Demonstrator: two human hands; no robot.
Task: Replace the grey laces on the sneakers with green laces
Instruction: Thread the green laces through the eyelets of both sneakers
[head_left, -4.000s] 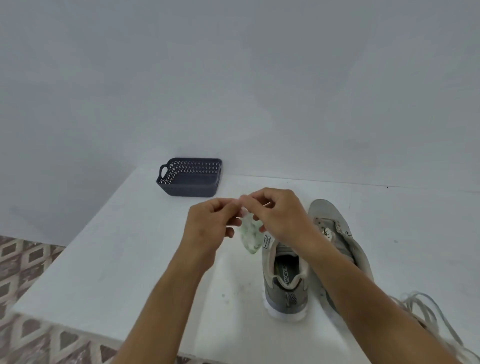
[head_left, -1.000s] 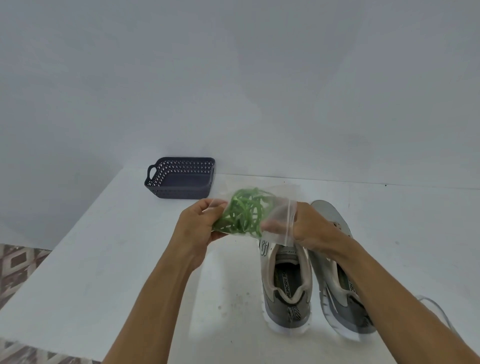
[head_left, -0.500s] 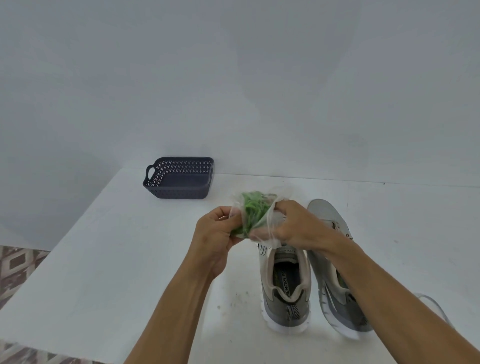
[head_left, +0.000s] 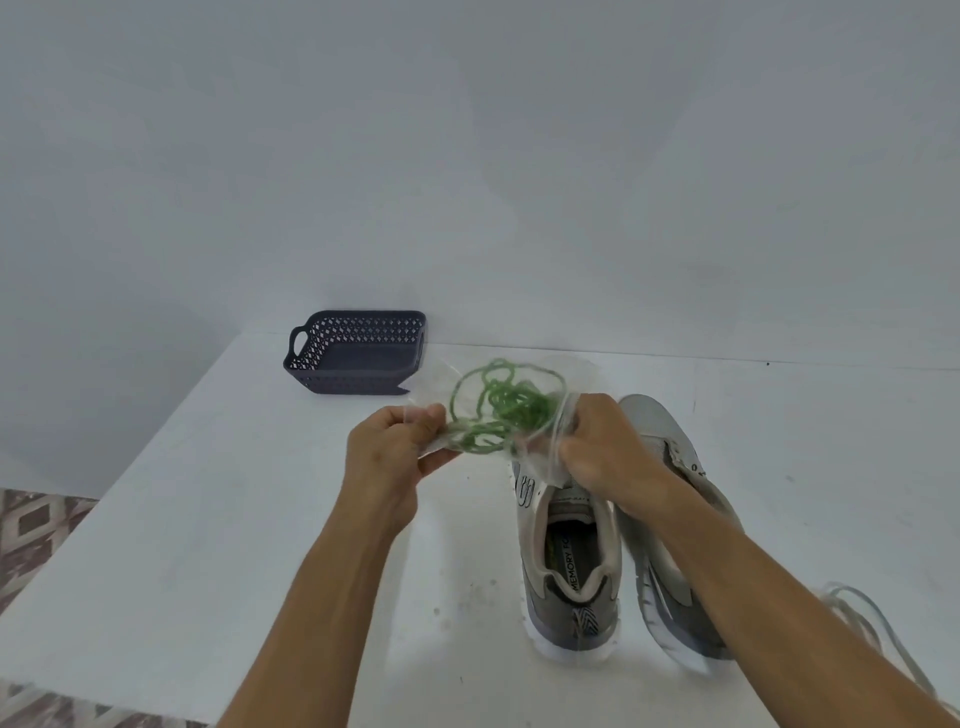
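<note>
A: Hands?
B: Left hand (head_left: 387, 457) pinches the left edge of a clear plastic bag (head_left: 524, 384); right hand (head_left: 602, 447) grips its right edge, fingers curled round the plastic. Bag held above the table (head_left: 208, 519), mid-width.

A: Contents?
B: Green laces (head_left: 501, 410), a tangled bundle inside the bag.

A: Sneakers?
B: Two grey sneakers (head_left: 571, 561) side by side, heels at the near edge, just below the right hand. Pale grey laces (head_left: 862, 618) lie loose by the near right corner.

A: Else?
B: Dark perforated basket (head_left: 358, 353) at the far left corner, against the wall.
</note>
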